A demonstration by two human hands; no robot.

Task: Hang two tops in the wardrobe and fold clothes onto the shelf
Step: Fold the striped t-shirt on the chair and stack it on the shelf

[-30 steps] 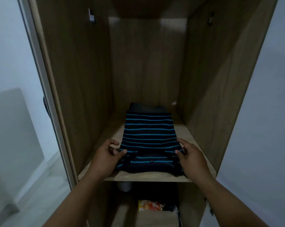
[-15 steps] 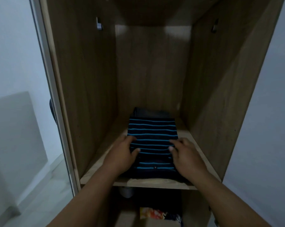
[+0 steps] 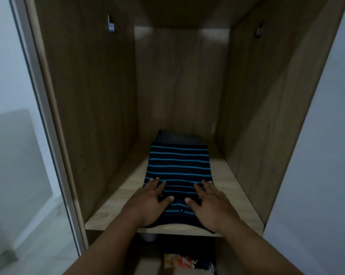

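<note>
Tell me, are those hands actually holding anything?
Nothing is gripped. The left hand and right hand lie flat, fingers straight, pressing on the near end of the folded striped top.

Bare shelf [image 3: 116,203] lies open outside the left hand [image 3: 147,203] and the right hand [image 3: 211,205]. Ahead, the striped top [image 3: 179,163] and a dark folded garment [image 3: 179,138] fill the middle; wardrobe walls [image 3: 92,108] close both sides.
</note>
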